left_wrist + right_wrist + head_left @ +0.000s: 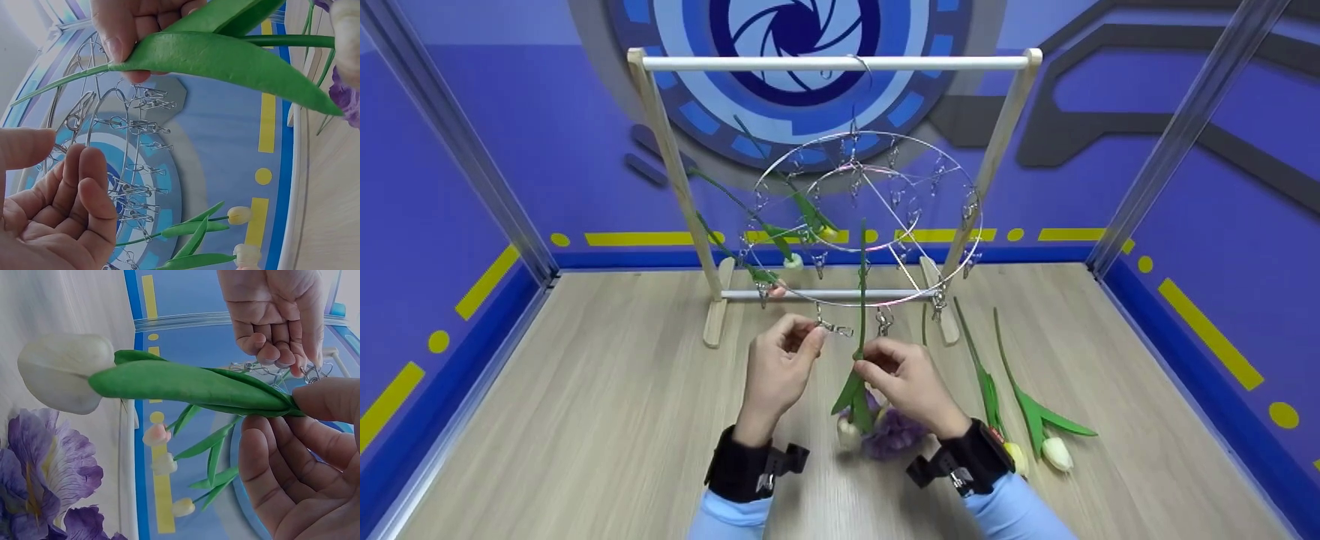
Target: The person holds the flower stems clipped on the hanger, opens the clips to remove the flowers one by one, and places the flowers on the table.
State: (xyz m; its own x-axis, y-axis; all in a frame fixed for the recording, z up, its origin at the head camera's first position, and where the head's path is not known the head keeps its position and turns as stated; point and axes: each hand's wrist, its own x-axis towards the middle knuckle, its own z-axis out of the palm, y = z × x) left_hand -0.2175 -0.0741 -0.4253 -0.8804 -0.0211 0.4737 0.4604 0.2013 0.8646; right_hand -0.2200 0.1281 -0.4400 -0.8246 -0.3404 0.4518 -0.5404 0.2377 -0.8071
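My left hand [780,367] pinches a small metal clip [838,330] at the front of the round wire hanger [877,132]; the clip points sideways, toward the right hand. A white artificial tulip [64,374] hangs head down from the thumb and fingertips of my right hand [911,379], which grip it where the green leaves meet the stem. Its bare stem [863,277] rises upright, overlapping the front of the hanger in the head view. In the left wrist view, a long leaf [225,62] partly covers the right hand's fingers.
A wooden rack [840,64] carries the hanger with its many clips. Three tulips, yellow [829,233], white [793,261] and pink [777,289], hang on its left side. Purple flowers [896,435], a yellow tulip [1015,457] and another white tulip [1057,454] lie on the table.
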